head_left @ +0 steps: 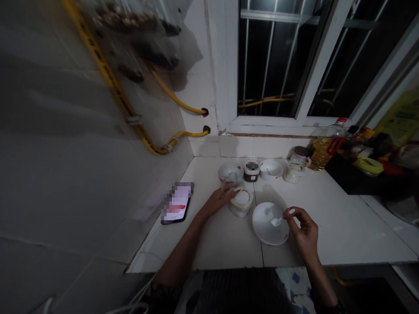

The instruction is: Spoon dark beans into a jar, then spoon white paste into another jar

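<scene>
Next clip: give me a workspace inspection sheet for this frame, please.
Surface: white tiled counter, in a wall corner.
Job's things: open white tub with white contents; white dish; white spoon over the dish.
Clutter: left bowl, dark jar, right bowl, lidded jar, oil bottle, phone.
Hands: left hand at the tub's rim, grip unclear; right hand pinches the white spoon.
Cables: yellow hoses along the wall.
Surroundings: barred window, dark outside.

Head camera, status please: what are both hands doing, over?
Left hand against open white tub. Right hand pinching small spoon over white plate. Phone lies left, bowls behind tub.
</scene>
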The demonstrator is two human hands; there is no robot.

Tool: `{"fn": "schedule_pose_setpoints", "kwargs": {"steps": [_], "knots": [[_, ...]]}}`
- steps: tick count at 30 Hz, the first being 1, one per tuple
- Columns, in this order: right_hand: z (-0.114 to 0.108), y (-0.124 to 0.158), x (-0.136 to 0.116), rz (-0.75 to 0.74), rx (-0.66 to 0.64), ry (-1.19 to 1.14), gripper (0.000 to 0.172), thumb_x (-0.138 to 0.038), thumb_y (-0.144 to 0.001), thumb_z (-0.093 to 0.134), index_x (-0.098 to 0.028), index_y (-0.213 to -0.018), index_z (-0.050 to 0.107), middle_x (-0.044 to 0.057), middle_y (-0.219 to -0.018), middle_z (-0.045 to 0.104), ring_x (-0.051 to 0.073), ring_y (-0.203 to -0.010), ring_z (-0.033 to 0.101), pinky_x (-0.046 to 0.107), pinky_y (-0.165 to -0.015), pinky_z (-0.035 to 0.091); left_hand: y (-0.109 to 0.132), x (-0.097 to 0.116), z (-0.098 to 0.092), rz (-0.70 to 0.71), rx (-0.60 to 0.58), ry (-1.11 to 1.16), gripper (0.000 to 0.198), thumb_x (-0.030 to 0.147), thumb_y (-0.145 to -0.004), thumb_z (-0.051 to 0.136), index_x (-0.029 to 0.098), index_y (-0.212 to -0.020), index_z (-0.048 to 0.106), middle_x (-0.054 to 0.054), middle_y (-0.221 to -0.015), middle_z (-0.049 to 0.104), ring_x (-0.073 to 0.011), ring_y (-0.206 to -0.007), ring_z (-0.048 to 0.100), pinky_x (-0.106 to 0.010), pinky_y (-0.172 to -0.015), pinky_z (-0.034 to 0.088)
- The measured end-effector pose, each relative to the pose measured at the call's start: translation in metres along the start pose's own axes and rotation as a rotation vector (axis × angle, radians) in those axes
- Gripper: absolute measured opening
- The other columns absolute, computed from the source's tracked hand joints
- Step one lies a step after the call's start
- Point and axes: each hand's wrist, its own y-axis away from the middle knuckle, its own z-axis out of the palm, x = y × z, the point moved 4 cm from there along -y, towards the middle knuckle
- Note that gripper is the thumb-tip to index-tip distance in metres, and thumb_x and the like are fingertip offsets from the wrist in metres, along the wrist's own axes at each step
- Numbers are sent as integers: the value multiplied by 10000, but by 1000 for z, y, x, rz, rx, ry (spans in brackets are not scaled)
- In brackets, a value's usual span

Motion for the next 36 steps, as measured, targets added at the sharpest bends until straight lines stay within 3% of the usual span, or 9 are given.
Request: {"fn": "schedule_pose_setpoints", "kwargs": {"steps": [11,19,22,26,29,32,36], "knots": [[2,3,12,22,50,-125,180,-363,-788,676,-193,-773,620,16,-738,629,158,-696,583,281,-680,477,-3,-2,11,23,100,57,383,479,-692,691,168,-916,713,-71,-911,736,-259,-896,666,-340,-797,522],[-4,8,0,-110,24,18,136,-330,-811,671,-196,-825,649,30,-790,681,165,-732,630,291,-722,521,-3,34,-2,64,112,-31,409,484,-684,683,153,-922,724,-52,-909,744,-238,-840,673,-297,-727,529],[-6,13,-3,-153,30,43,121,-310,-814,677,-198,-854,656,36,-807,702,179,-761,666,306,-735,542,-3,54,-7,88,84,-80,404,472,-699,662,144,-927,722,-40,-870,741,-206,-749,669,-252,-624,510],[-8,22,5,-119,41,9,119,-315,-824,678,-202,-858,660,41,-808,725,190,-765,688,321,-738,552,-2,87,1,224,-71,-291,317,382,-731,671,153,-942,727,-23,-868,747,-171,-709,673,-230,-666,501],[-10,26,11,-117,-4,0,97,-305,-848,658,-210,-840,678,43,-825,729,192,-782,685,323,-737,545,-1,108,16,323,-189,-518,304,320,-756,691,156,-1010,722,-55,-948,753,-198,-814,699,-245,-739,489],[-11,27,6,-232,-111,31,87,-271,-863,644,-223,-823,703,45,-817,711,194,-794,664,325,-718,533,-1,126,33,369,-311,-789,315,318,-779,698,170,-1057,709,-77,-961,751,-225,-839,703,-263,-716,476],[-14,27,-6,-413,-205,73,79,-218,-865,645,-234,-828,713,28,-744,690,179,-722,629,313,-653,506,-4,150,51,439,-450,-1018,255,374,-829,652,178,-980,715,-74,-892,746,-239,-824,695,-267,-648,441]]}}
